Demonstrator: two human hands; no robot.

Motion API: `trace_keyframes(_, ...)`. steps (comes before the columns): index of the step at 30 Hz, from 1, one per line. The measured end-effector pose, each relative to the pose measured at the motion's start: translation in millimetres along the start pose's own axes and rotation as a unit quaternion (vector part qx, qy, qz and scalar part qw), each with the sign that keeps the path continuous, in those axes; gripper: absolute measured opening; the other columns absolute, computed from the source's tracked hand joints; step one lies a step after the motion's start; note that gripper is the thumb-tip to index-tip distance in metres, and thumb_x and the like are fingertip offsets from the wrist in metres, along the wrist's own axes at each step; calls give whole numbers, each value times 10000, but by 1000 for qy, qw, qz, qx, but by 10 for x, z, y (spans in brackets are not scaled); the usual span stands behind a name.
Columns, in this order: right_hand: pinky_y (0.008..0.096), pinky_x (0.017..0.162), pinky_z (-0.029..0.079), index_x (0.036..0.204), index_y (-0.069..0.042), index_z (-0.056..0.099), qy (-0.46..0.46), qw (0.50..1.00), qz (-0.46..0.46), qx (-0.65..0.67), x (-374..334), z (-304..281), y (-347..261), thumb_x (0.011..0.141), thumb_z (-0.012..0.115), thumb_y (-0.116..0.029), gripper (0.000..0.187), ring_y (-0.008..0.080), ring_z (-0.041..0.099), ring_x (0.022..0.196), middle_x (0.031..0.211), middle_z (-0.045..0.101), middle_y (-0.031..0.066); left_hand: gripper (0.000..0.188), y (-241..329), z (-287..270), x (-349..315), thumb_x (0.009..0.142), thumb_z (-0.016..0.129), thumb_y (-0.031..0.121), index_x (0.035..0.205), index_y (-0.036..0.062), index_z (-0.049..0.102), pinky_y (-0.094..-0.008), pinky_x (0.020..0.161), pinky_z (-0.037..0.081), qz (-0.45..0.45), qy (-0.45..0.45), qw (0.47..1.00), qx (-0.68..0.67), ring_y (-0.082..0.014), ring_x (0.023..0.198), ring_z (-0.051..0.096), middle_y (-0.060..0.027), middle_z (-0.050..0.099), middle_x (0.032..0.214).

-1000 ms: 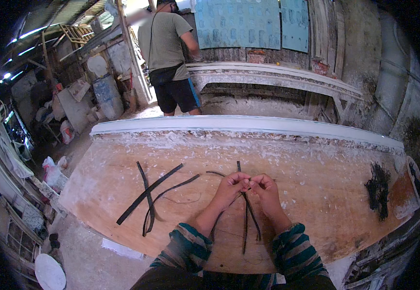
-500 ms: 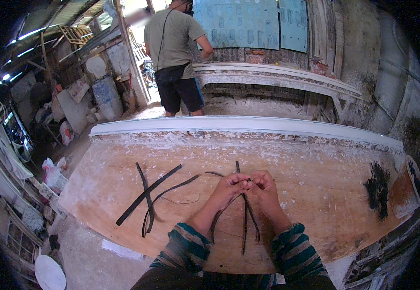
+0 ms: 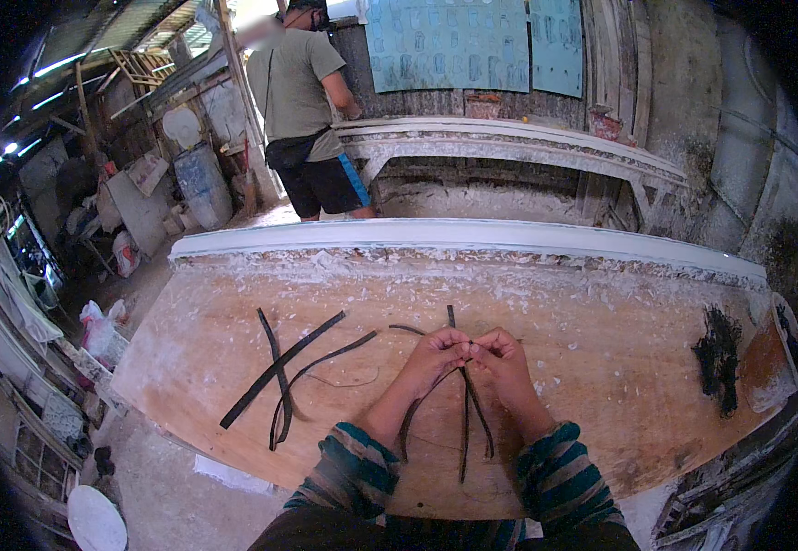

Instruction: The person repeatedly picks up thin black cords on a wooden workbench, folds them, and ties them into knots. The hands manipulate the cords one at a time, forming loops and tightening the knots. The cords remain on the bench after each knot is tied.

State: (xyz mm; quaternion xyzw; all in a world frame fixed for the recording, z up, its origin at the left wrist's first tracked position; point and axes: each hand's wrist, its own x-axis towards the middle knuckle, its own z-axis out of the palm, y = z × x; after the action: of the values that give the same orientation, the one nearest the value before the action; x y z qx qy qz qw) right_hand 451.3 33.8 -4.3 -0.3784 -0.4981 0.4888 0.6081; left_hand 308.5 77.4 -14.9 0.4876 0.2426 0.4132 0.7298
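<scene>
Over the middle of the table, my left hand (image 3: 440,355) and my right hand (image 3: 500,355) meet, fingertips pinched together. Between them sits a small dark piece, mostly hidden by the fingers, so its kind is unclear. Beneath and around the hands lie several narrow black strips (image 3: 465,432), some running out toward me and one end showing beyond the fingers. To the left, more black strips (image 3: 284,369) lie crossed over each other, with a thin dark strand (image 3: 348,384) curling beside them.
A long white ledge (image 3: 472,237) edges the wooden table (image 3: 592,367) at the far side, with pale flakes strewn along it. At right are a black bristly bundle (image 3: 718,363) and a tipped dusty container (image 3: 771,358). A person (image 3: 298,106) stands at a white bench (image 3: 509,138) behind.
My hands stay pinched together in nearly the same place, the right fingertips slightly lower. The person behind has shifted to the left along the bench. The strips lie unmoved.
</scene>
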Motion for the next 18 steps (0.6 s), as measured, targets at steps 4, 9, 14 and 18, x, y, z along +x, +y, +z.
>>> trace_keyframes(4, 203, 592, 404, 829, -45, 543, -23, 995, 58, 75, 14, -61, 54, 804, 580, -112, 81, 82, 519, 672, 755, 579, 27, 151, -67, -25, 30, 818, 572, 171, 923, 72, 528, -221, 692, 444, -20, -39, 998, -54, -107, 786, 547, -6, 569, 856)
trace_keyframes(9, 220, 616, 440, 847, -46, 538, -23, 986, 103, 130, 11, -57, 27, 802, 574, -110, 86, 99, 527, 673, 777, 566, 26, 211, -77, -28, 30, 825, 564, 233, 946, 65, 520, -226, 722, 436, -5, -75, 997, -21, -117, 796, 548, -16, 567, 870)
trace_keyframes(14, 252, 625, 478, 894, -68, 494, -63, 963, 120, 231, 6, -114, -25, 808, 517, -49, 92, 122, 552, 690, 741, 545, 28, 246, -62, -7, 30, 821, 568, 259, 941, 50, 524, -233, 737, 433, -15, -139, 990, -17, -129, 815, 551, -27, 569, 887)
trace_keyframes(18, 257, 608, 481, 930, -88, 466, -100, 944, 145, 278, 13, -98, -76, 813, 497, -42, 130, 132, 550, 661, 743, 544, 37, 275, -94, -65, 30, 818, 570, 283, 949, 45, 523, -245, 748, 439, -26, -138, 990, 7, -140, 830, 558, -39, 569, 906)
